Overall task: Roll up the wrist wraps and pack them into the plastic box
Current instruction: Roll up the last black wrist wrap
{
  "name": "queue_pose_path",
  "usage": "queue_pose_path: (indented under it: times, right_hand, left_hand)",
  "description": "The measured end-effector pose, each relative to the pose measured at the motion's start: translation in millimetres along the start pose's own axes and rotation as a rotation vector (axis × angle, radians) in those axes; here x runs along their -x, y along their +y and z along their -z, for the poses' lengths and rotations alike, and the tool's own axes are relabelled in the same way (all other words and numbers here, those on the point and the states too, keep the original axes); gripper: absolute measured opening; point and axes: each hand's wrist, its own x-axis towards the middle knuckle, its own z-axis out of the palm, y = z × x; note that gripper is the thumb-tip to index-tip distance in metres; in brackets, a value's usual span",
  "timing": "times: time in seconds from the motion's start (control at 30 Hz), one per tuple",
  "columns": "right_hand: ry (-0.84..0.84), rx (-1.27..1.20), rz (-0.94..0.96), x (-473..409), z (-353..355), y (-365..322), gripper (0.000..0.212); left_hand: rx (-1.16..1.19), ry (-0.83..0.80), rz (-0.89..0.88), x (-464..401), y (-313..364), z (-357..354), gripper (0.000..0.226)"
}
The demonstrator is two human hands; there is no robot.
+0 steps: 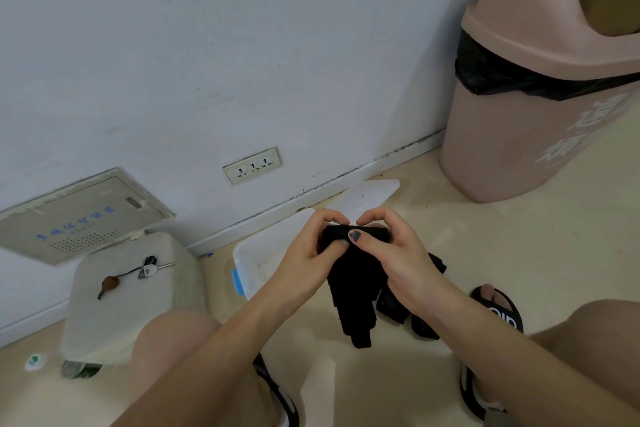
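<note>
Open plastic box (pixel 256 262) lies unobstructed from above on the floor. Obstacles: wall (pixel 207 45) behind, stool (pixel 128 291) left, bin (pixel 540 80) right.

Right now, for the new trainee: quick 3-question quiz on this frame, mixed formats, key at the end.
1. True or false: both hands grip the black wrist wrap.
2. Where does the plastic box lie?
A. on the floor, near the wall
B. on the white stool
C. inside the pink bin
3. Fill in: a bunch of ____ rests on the white stool.

Key
1. True: the left hand and right hand pinch its rolled top end, and the tail hangs below.
2. A
3. keys
</note>
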Motion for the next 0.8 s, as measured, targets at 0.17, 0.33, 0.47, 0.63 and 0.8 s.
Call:
queue_pose_path:
  times: [0.17,0.33,0.47,0.63,0.8]
  right_hand:
    - [0.0,0.075,0.036,-2.9,2.4,1.4,0.015]
    - [0.014,0.132,0.056,-4.2,4.3,-0.8,0.018]
    - [0.009,0.108,0.045,-3.4,5.4,-5.5,0.018]
    - [-0.077,0.023,-0.12,-3.3,9.7,-12.6,0.021]
    - [-0.124,0.124,-0.073,-1.9,12.1,-11.4,0.017]
  left_hand:
    - [0.01,-0.037,0.028,-0.6,1.9,2.8,0.017]
    - [0.155,-0.081,0.101,-1.8,4.2,6.2,0.022]
    - [0.132,-0.047,0.027,-1.6,3.8,7.6,0.017]
    - [0.083,-0.049,-0.048,-1.4,3.3,11.2,0.017]
    - [0.016,-0.048,-0.105,-0.5,2.2,16.0,0.02]
